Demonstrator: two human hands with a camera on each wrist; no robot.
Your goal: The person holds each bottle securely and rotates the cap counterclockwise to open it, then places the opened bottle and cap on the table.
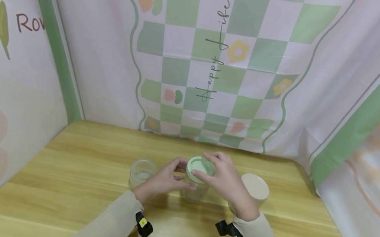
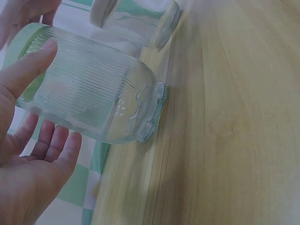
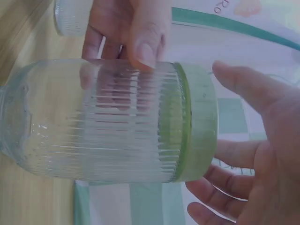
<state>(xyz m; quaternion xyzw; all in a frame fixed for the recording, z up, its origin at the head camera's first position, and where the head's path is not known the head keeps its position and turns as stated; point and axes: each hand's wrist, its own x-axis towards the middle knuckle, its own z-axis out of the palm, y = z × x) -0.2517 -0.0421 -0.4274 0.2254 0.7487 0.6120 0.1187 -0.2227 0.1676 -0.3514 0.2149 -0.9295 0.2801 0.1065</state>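
A clear ribbed glass jar (image 2: 93, 79) with a pale green lid (image 1: 201, 168) stands upright on the table between both hands. My left hand (image 1: 168, 178) is at its left side, thumb across the front of the glass below the lid, fingers loosely spread. In the left wrist view those fingertips show beside the jar rather than wrapped round it. Over the lid, my right hand (image 1: 223, 178) spreads its thumb and fingers to either side. The right wrist view shows its thumb (image 3: 248, 84) apart from the lid; whether the other fingers touch the rim cannot be told.
An open glass jar (image 1: 142, 171) stands left of the hands, partly behind the left wrist. Another jar with a cream lid (image 1: 256, 185) is at the right, partly hidden by the right forearm. The wooden table (image 1: 99, 142) meets a patterned curtain (image 1: 207, 125) at its back edge.
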